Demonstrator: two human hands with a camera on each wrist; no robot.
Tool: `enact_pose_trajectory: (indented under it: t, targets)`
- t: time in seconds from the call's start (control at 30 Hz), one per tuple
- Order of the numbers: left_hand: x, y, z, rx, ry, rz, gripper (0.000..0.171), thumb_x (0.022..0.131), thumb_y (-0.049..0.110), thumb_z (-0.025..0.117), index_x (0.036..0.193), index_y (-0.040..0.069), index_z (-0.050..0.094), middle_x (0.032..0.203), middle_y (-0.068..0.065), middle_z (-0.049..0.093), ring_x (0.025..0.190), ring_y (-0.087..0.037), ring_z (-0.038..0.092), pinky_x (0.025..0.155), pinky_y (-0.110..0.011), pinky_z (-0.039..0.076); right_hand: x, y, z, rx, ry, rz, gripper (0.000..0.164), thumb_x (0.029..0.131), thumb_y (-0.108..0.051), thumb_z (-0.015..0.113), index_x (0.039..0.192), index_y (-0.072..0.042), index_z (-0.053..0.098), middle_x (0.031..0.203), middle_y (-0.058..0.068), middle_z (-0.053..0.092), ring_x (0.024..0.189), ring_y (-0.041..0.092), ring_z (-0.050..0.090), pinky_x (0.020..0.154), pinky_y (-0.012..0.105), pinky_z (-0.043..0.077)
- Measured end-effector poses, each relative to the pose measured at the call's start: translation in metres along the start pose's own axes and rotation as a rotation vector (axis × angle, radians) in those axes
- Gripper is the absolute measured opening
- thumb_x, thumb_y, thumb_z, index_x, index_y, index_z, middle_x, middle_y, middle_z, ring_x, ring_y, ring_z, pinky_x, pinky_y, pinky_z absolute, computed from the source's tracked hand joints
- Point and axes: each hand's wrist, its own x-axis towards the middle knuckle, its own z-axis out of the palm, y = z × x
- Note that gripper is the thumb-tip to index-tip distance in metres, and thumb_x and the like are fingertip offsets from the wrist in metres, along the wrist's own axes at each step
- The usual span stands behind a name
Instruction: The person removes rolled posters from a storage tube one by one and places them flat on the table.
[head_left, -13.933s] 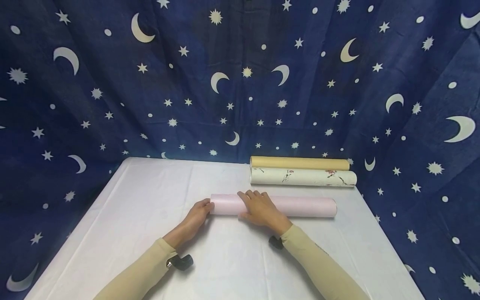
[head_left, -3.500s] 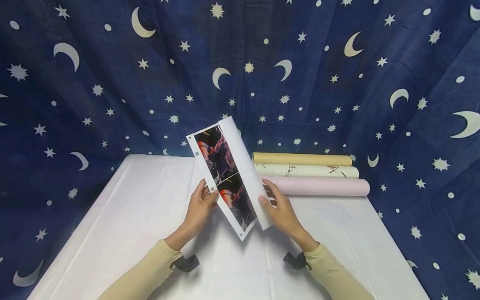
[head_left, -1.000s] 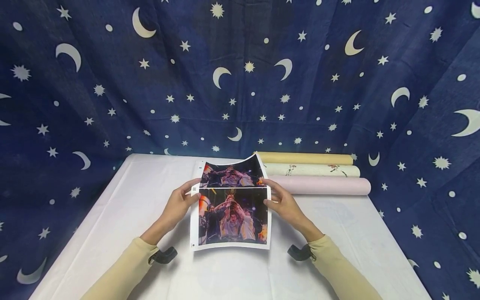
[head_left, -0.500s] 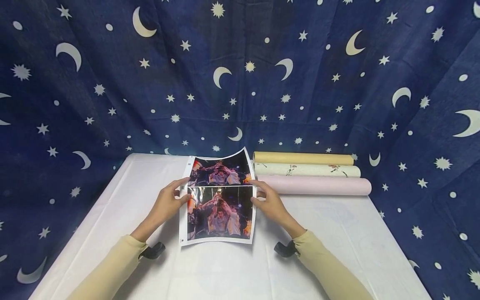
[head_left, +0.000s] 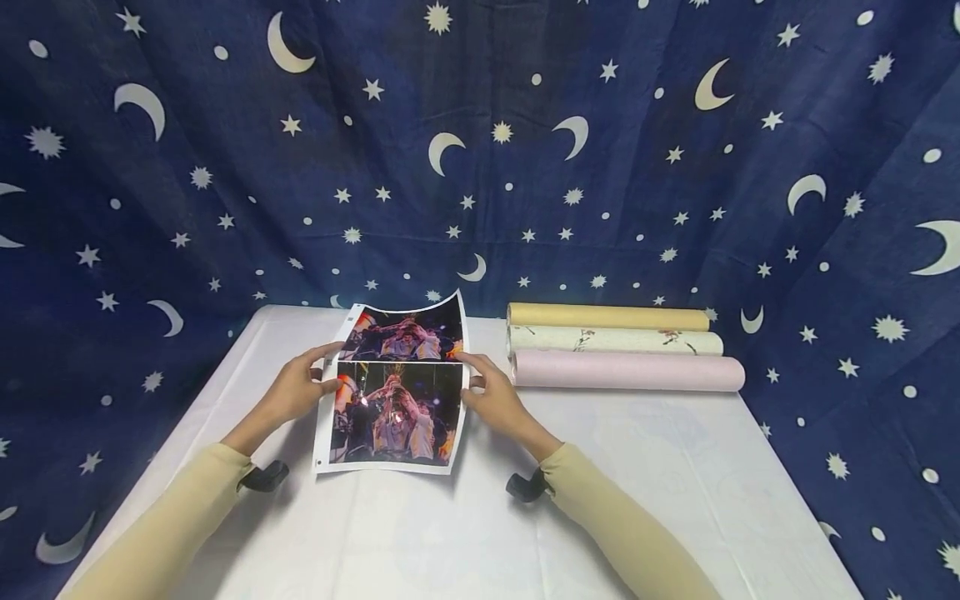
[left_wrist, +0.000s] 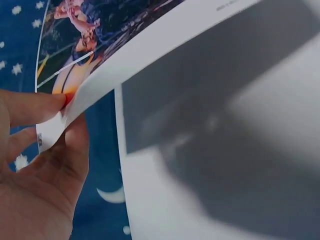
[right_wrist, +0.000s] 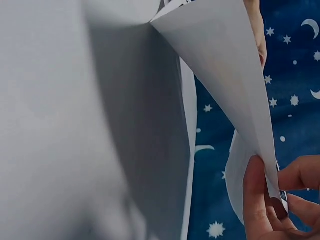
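A sheet of glossy photo prints (head_left: 397, 408) is held above the white table. Two similar pictures of people with raised arms sit one above the other on it, with white margins. My left hand (head_left: 294, 390) pinches its left edge, with the thumb on the printed face and fingers behind in the left wrist view, where the paper (left_wrist: 125, 60) bends. My right hand (head_left: 497, 402) pinches the right edge. From the right wrist, the sheet's plain white back (right_wrist: 220, 60) shows, and my right hand (right_wrist: 270, 215) has its border between thumb and fingers.
At the back right of the table (head_left: 637, 500) lie three rolls side by side: a yellow roll (head_left: 607, 317), a white roll with flower branches (head_left: 630, 340) and a pink roll (head_left: 630, 371). A dark blue curtain (head_left: 480, 208) with moons and stars stands behind.
The pink roll was laid beside the other two. The sheet, earlier curled and tilted, was opened out. Over the last second both hands carried it left.
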Motion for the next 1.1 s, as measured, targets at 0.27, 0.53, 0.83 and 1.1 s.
enact_pose_trajectory:
  t: [0.27,0.53,0.83,1.1]
  targets:
    - [0.009,-0.019,-0.025,-0.046,-0.068,-0.048,0.070,0.088,0.001,0.066,0.151,0.006,0.035,0.131,-0.033,0.056,0.098,-0.034,0.068,0.065,-0.030,0.053,0.026,-0.005,0.024,0.020,-0.033,0.039,0.069,0.079,0.008,0.057,0.145,-0.010,0.047,0.141,0.014,0.050,0.105,0.031,0.066,0.081,0.022,0.055]
    - [0.025,-0.041,-0.049,-0.004,-0.118,-0.065,0.072,0.086,0.000,0.066,0.150,0.000,0.033,0.128,-0.033,0.055,0.084,-0.021,0.063,0.061,-0.029,0.051,0.051,-0.004,0.054,0.077,-0.036,0.136,0.071,0.078,0.011,0.057,0.145,-0.011,0.047,0.138,0.012,0.050,0.087,0.017,0.067,0.065,0.019,0.053]
    - [0.034,-0.064,-0.067,0.024,-0.167,-0.100,0.072,0.084,0.002,0.064,0.150,0.003,0.035,0.141,-0.033,0.039,0.091,-0.026,0.058,0.067,-0.028,0.045,0.070,-0.001,0.083,0.087,-0.040,0.228,0.074,0.077,0.011,0.057,0.145,-0.015,0.047,0.134,0.009,0.050,0.055,0.005,0.046,0.047,0.017,0.043]
    - [0.043,-0.085,-0.069,-0.002,-0.178,-0.155,0.075,0.082,-0.001,0.059,0.152,0.004,0.032,0.146,-0.035,0.032,0.107,-0.038,0.049,0.074,-0.031,0.042,0.085,0.006,0.099,0.036,0.013,0.311,0.075,0.073,0.008,0.063,0.142,-0.018,0.052,0.139,0.016,0.052,0.081,0.017,0.059,0.061,0.023,0.050]
